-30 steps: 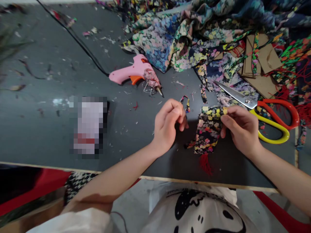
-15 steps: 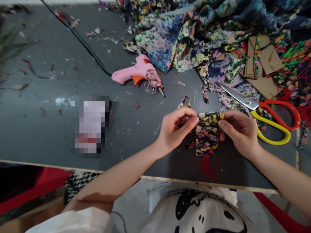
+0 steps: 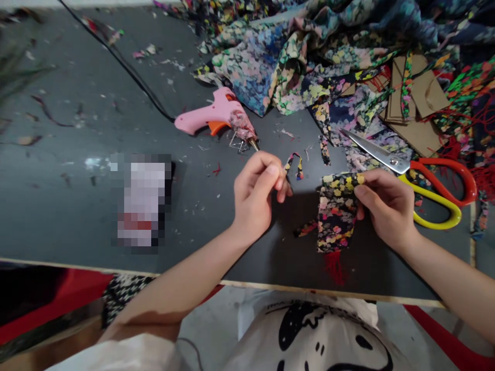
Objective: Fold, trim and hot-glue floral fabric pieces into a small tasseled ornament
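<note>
My right hand (image 3: 384,206) pinches the upper right corner of a small rectangular piece of floral fabric (image 3: 337,214), dark with yellow, pink and red flowers. Red threads (image 3: 334,268) hang like a tassel from its lower edge. To the left, apart from the fabric, my left hand (image 3: 258,193) is closed with thumb against forefinger; whether anything is between them cannot be made out. A looped fabric strip (image 3: 297,164) lies just beyond its fingertips. Another narrow strip (image 3: 305,228) shows at the fabric's left side.
Above my left hand lies a pink glue gun (image 3: 216,114), its cord trailing to the upper left. Scissors (image 3: 394,164) with red and yellow handles rest beyond my right hand. Floral cloth (image 3: 255,67) and cardboard pieces (image 3: 421,134) fill the back right. A blurred-out object (image 3: 145,196) lies left.
My left hand has let go of the fabric's upper left corner and moved left toward the glue gun's tip. My right hand still holds the fabric, which now hangs slightly tilted.
</note>
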Demonstrator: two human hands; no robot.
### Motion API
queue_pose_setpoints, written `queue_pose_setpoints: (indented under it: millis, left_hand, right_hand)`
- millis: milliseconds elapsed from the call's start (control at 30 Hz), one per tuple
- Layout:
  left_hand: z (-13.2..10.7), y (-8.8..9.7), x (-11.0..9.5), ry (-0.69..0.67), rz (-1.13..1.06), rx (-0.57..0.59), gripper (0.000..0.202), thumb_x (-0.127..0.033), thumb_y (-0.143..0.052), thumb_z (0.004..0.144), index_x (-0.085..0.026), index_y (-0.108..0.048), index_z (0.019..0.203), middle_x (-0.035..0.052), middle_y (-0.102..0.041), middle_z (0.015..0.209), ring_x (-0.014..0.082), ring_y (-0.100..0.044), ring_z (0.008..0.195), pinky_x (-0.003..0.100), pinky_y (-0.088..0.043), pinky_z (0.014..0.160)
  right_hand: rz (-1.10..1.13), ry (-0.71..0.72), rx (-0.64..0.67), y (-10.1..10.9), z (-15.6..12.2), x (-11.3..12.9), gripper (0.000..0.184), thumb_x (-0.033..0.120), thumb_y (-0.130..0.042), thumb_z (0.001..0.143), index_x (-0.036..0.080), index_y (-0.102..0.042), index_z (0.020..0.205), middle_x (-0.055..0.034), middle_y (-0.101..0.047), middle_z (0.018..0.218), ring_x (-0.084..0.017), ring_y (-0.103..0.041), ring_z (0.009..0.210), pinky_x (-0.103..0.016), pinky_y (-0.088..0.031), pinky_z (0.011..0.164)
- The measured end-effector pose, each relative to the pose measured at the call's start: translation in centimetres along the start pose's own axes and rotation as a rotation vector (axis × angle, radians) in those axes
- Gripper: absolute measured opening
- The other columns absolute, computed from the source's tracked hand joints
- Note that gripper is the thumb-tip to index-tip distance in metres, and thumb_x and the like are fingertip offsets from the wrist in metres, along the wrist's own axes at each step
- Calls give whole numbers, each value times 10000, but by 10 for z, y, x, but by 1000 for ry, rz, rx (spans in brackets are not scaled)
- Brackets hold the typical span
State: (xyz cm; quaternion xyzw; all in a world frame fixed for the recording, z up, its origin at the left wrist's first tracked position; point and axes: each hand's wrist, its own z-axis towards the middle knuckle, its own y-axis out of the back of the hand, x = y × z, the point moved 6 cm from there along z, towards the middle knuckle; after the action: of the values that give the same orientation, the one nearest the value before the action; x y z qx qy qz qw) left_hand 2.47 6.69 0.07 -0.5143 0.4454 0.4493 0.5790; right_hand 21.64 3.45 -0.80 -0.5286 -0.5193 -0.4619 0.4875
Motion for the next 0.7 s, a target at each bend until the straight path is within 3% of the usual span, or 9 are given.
queue_pose_setpoints:
  millis: [167,300,367,433,500,600,700]
  left_hand:
    - [-6,-8,0,-56,84,133,415,-275,-515,915,-165,-423,526,-74,-375,437,32,-390,375,150,-411,445]
    - [-7,-12,-12,-189,281,138,167,-211,-723,752,-172,-566,709,-16,-587,748,49,-519,579,167,-429,533]
    - [-7,-14,-14,-190,347,175,194,-260,-675,803,-166,-577,665,4,-578,774,65,-529,627,186,-425,555]
    - [-8,-16,-12,-140,361,211,373,-333,-534,904,-157,-565,577,13,-556,723,68,-519,604,204,-414,557]
    - [-9,-17,-5,-34,297,256,404,-428,-475,923,-158,-603,650,11,-557,733,62,-492,551,214,-398,535]
    - [-16,-26,7,168,250,413,370,-530,-607,810,-160,-626,804,-6,-553,696,83,-486,555,212,-372,511]
    - [-21,-31,15,313,312,483,363,-486,-628,792,-153,-580,657,-26,-475,552,84,-416,509,205,-302,462]
  right_hand:
    - [56,-8,-17,1,0,-3,58,292,-627,835,250,-599,807,74,-516,608,-36,-469,374,-159,-377,328]
    - [93,-10,-94,6,0,-3,52,305,-624,832,265,-596,812,72,-482,604,-34,-423,374,-158,-356,312]
    - [89,-13,-107,8,-1,-3,48,304,-620,835,267,-592,822,74,-473,600,-34,-418,373,-157,-353,313]
    - [69,-23,-82,7,-1,-3,68,313,-616,838,255,-582,829,76,-489,612,-33,-434,371,-159,-361,320]
    - [48,-33,-22,1,-2,-3,112,336,-617,837,235,-570,833,74,-506,627,-39,-476,381,-167,-383,336]
    - [1,-50,100,-12,-2,0,185,379,-612,835,202,-560,819,60,-547,631,-66,-550,418,-186,-434,384]
    - [-165,-81,230,-19,1,11,233,419,-578,852,188,-606,876,33,-609,646,-82,-575,453,-203,-463,431]
